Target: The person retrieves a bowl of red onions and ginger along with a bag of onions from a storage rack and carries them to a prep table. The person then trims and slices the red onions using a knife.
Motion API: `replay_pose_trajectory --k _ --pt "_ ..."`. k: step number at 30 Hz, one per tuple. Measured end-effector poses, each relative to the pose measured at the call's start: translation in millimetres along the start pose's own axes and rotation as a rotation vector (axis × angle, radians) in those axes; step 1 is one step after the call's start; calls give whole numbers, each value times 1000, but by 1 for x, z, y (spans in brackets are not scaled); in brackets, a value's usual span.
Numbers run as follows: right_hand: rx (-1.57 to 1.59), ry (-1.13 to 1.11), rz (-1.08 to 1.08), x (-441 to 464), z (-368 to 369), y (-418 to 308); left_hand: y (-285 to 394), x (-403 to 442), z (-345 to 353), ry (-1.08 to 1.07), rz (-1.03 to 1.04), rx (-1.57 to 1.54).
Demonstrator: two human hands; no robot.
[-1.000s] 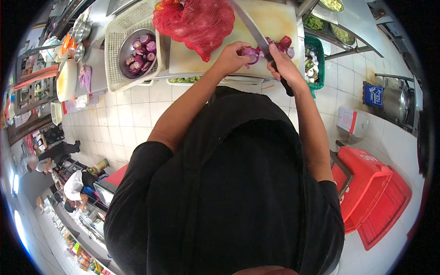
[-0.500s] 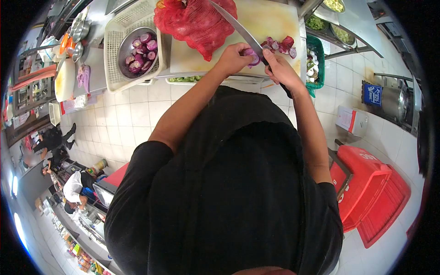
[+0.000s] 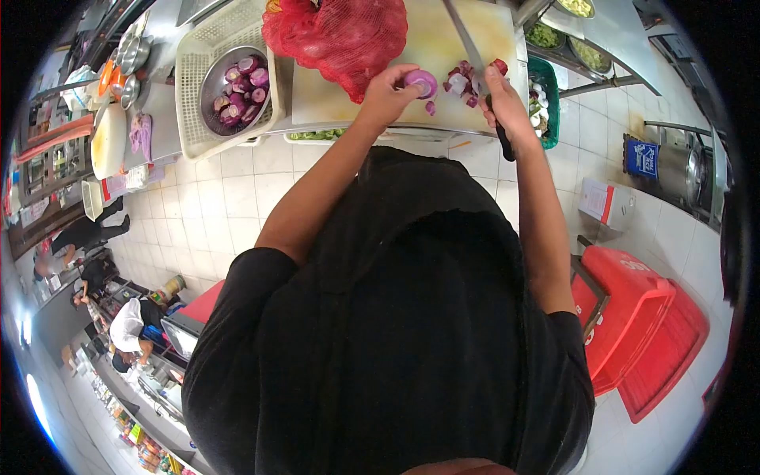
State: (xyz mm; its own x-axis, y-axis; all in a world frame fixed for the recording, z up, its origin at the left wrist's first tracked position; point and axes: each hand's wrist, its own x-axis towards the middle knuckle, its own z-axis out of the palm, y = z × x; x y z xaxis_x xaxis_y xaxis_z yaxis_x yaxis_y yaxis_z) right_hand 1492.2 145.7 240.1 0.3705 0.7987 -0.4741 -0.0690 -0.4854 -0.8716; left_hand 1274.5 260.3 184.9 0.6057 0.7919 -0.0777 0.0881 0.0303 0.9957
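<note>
A purple onion (image 3: 423, 81) is held in my left hand (image 3: 387, 98), its pale face turned up and a scrap of skin hanging below it. My right hand (image 3: 508, 107) is closed on a knife (image 3: 464, 35), whose blade points away over the cutting board (image 3: 443, 51). Onion skins and trimmings (image 3: 462, 81) lie between the two hands. The red mesh sack (image 3: 340, 41) rests on the board beyond my left hand. To the left, several purple onions (image 3: 252, 83) sit in a metal bowl (image 3: 207, 96) inside a white plastic basket (image 3: 188, 79).
A green bin (image 3: 552, 127) with scraps stands below the board's right end. Further right are a metal rack (image 3: 621, 85), a white box (image 3: 608, 202) and a red plastic container (image 3: 633, 317). Other people (image 3: 127, 326) are far off at the left.
My left hand has moved a little left with the onion, and its pale face now shows. My right hand has moved right with the knife, so the blade is away from the onion.
</note>
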Motion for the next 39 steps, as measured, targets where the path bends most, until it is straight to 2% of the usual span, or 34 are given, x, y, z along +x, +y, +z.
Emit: replay_pose_trajectory --k 2,3,6,10,12,13,16,17,18,20,25,28,31,34,35,36,37,38,39 --pt "44 61 -112 -13 -7 -6 2 -3 -2 58 2 -89" --pt "10 87 -98 -26 -11 -10 3 -2 -4 83 -20 -145" --pt "-80 32 4 -57 -30 11 -1 -4 -8 149 -79 -270" --pt "-175 -174 171 -106 -16 40 -6 -17 -22 211 -103 -323" --pt "-457 -170 -428 -86 -1 114 -11 -27 -36 242 -104 -337" --pt "-427 -196 -450 -85 5 113 -14 -27 -38 244 -109 -345" --pt "-217 -216 68 -81 2 91 -15 -21 -34 233 -120 -373" --pt "-158 -171 144 -85 1 65 -13 -22 -34 229 -120 -383" --pt "-105 -88 185 -77 -5 72 -10 -22 -34 224 -120 -394" --pt "-2 -27 151 -63 -22 75 -7 -20 -36 214 -122 -373" --pt "21 190 129 -39 -72 62 -5 -24 -42 203 -92 -355" --pt "25 314 107 -31 -78 76 -10 -42 -64 216 -71 -341" --pt "-92 310 55 -37 -76 79 -6 -50 -67 260 -69 -310" --pt "-86 216 41 -39 -72 44 40 -43 -44 298 -24 -231" --pt "-234 258 19 -32 -60 52 40 -42 -47 309 -6 -191" --pt "-434 433 -171 -7 -64 107 13 -34 -42 287 14 -202" --pt "-429 425 -199 11 -38 121 -8 -38 -60 308 62 -168" --pt "-498 490 -380 13 -9 115 -23 -40 -75 327 108 -131" --pt "-701 517 -273 24 4 119 -32 -45 -90 333 121 -145"
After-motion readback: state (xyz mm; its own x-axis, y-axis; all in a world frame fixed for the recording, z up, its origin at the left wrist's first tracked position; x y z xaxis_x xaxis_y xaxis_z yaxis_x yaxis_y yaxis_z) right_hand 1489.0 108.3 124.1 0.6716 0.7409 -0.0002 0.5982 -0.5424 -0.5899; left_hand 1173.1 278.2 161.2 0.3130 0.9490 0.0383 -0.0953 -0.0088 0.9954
